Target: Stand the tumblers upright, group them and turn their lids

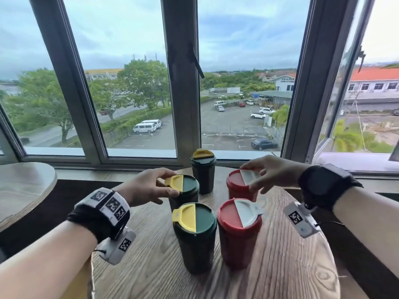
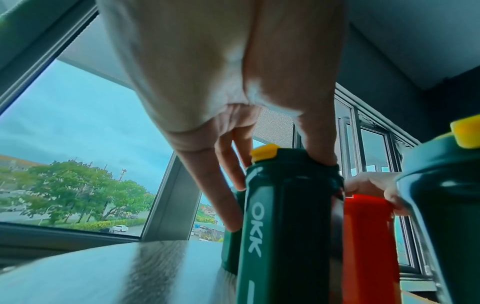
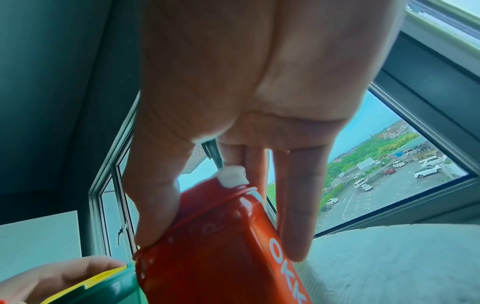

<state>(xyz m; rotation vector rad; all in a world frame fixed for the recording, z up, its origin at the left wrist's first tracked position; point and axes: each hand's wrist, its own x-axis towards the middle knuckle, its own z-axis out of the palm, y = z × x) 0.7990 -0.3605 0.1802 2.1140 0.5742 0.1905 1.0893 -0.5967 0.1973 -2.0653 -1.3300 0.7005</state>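
Observation:
Five tumblers stand upright, close together on a round wooden table [image 1: 280, 266]. Three are dark green with yellow lid flaps: the far one [image 1: 203, 175], the middle-left one [image 1: 186, 190] and the near one [image 1: 195, 238]. Two are red with white flaps, one far [image 1: 238, 186] and one near [image 1: 238, 234]. My left hand [image 1: 170, 183] grips the middle-left green tumbler's lid [image 2: 293, 162] from above, thumb and fingers on its rim. My right hand [image 1: 250, 177] grips the far red tumbler's lid [image 3: 207, 205] the same way.
The table stands against a window sill [image 1: 140, 154] with tall framed panes behind. A second round table [image 1: 23, 186] is at the left. A dark gap of floor lies between the two tables. The table's right edge is near my right forearm.

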